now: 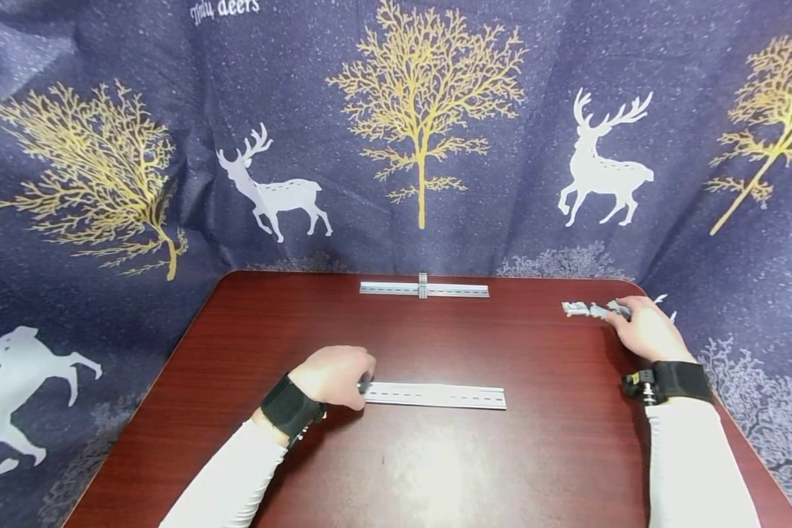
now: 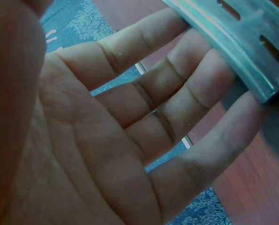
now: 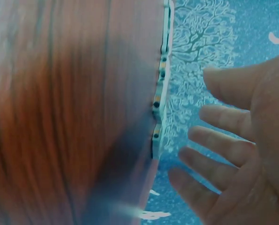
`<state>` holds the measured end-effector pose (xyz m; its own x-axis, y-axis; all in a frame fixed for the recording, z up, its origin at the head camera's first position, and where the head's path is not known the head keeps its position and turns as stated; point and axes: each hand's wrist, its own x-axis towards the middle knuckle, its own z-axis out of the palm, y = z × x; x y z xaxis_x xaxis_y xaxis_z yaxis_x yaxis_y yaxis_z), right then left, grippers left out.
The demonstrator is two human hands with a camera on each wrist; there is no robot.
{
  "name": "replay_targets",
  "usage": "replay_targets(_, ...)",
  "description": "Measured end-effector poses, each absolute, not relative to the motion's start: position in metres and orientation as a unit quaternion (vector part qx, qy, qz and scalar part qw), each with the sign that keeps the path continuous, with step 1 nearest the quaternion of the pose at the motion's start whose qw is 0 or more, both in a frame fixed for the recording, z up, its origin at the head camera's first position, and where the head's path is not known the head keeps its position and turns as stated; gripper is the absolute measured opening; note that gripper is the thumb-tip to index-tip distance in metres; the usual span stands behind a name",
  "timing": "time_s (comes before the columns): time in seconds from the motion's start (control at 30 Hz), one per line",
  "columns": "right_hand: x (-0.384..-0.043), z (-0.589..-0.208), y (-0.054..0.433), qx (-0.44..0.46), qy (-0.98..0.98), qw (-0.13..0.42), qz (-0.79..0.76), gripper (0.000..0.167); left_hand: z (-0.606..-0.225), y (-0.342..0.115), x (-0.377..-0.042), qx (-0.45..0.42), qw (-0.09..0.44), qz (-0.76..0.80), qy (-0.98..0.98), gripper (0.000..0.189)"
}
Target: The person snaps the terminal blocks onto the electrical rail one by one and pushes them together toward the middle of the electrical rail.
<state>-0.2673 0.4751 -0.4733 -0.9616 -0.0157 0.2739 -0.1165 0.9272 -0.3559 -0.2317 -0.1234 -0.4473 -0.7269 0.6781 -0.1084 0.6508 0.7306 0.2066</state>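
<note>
A slotted metal DIN rail lies crosswise on the table. My left hand grips its left end, with thumb and fingers on either side. In the left wrist view the fingertips meet the edge of the rail; the thumb's tip is out of that view. At the table's far right, my right hand is over a row of small light-coloured terminal-like parts. The right wrist view shows its fingers spread and apart from the parts.
Another slotted rail lies near the back edge, with a small grey block across its middle. Beneath everything is a reddish-brown wooden table. A dark blue cloth with deer and trees hangs around it.
</note>
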Motion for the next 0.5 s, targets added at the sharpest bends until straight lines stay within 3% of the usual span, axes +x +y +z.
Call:
replay_targets(0.17, -0.268, -0.474, 0.486, 0.038, -0.978, 0.115, 0.172, 0.038, -0.445, -0.124, -0.23, 0.36, 0.083, 0.084, 0.925, 0.023)
replay_targets(0.3, -0.267, -0.477, 0.491, 0.054, -0.981, 0.091, 0.16, 0.023, -0.445, -0.123, -0.228, 0.359, 0.078, 0.089, 0.926, 0.024)
replay_targets(0.5, -0.262, -0.476, 0.494, 0.052, -0.987, 0.066, 0.135, 0.03, -0.444, -0.124, -0.226, 0.356, 0.076, 0.085, 0.928, 0.025)
